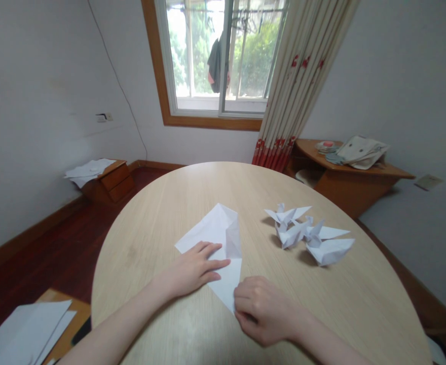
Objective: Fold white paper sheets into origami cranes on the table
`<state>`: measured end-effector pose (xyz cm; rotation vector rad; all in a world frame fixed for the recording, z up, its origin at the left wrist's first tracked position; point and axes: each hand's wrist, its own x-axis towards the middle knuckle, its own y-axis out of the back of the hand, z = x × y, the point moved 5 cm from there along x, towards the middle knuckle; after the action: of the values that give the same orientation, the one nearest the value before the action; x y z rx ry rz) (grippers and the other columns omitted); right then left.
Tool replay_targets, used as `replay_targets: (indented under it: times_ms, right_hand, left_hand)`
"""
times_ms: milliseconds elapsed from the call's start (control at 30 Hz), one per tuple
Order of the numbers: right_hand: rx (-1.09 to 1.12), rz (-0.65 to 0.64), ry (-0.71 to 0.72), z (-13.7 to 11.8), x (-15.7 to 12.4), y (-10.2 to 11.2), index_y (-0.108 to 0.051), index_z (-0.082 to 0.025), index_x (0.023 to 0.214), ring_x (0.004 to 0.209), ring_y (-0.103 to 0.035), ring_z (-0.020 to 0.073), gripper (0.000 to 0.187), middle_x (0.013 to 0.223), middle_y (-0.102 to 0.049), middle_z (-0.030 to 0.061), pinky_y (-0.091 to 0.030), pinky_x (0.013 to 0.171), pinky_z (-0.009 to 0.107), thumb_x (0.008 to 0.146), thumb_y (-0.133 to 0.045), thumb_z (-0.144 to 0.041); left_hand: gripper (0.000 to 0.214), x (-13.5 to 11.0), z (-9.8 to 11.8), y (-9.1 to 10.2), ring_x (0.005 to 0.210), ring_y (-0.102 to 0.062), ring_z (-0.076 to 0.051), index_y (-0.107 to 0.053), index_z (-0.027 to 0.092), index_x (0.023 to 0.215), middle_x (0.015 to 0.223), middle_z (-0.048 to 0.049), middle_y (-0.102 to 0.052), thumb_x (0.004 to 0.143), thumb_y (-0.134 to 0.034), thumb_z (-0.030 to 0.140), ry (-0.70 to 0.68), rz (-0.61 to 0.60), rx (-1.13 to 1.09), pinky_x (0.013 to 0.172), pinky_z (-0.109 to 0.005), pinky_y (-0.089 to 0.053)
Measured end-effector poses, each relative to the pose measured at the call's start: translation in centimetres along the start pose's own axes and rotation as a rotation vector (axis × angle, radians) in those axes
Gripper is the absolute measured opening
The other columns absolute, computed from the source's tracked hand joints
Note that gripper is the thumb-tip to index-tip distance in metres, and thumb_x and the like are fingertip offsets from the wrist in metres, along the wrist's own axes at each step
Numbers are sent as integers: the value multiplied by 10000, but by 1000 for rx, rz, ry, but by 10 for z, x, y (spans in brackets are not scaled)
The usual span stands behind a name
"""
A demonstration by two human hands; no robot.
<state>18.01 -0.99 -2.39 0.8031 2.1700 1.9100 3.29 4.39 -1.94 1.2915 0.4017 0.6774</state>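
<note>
A partly folded sheet of white paper (203,227) lies on the round wooden table (150,213), with a creased flap turned over along its right side. My left hand (198,266) rests flat across the paper's middle, fingers spread and pointing right. At the sheet's lower right corner, my right hand (261,309) is closed, its fingers curled against the paper's edge; the fingertips are hidden. To the right stand several folded white paper cranes (329,251), grouped close together.
A stack of white sheets (25,329) lies on a wooden surface at lower left. More papers (89,170) cover a low drawer cabinet (116,182) by the wall. A corner desk (360,172) at right bears a cloth bag (362,152). Behind are a window and a curtain (295,91).
</note>
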Motion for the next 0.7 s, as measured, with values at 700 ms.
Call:
replay_targets:
  times_ms: [700]
  right_hand:
    - [-68,444,-203,30,-2,24,-532,-183,684,652,-469,169,318,667,-560,33,-326,624,293,975,-407,-215]
  left_hand:
    - [374,8,11,-6,1298,-444,-333,-572,153,1055,1350,-165,-529,852,-646,458,169,121,69,1115,-566,-265]
